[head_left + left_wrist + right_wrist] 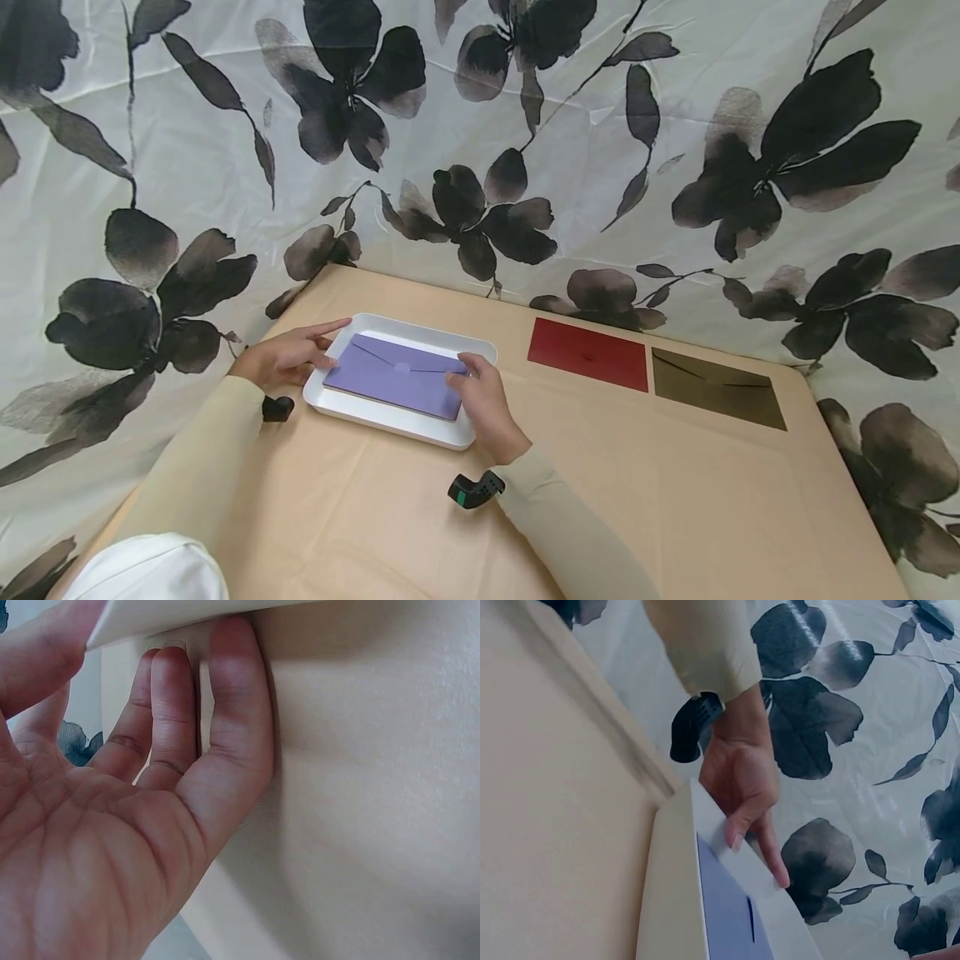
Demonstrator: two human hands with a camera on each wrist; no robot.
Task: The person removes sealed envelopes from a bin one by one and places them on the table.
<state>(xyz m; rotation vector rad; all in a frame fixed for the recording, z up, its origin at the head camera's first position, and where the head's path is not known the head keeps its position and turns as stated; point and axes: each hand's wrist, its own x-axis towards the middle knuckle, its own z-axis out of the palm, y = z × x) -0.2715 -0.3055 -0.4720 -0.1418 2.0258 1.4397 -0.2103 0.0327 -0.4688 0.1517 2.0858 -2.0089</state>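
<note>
Head view, unmarked purple envelope (397, 375), white tray (390, 421), no writing legible

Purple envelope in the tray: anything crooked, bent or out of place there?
Nothing stands out. The purple envelope lies flat in the white tray, flap closed. The left hand touches the tray's end; the right hand rests at the envelope's corner.

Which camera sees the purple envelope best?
The head camera: the whole purple envelope lies in the white tray, flap up. The right wrist camera shows only one corner, edge-on. The left wrist camera shows none of it.
</note>
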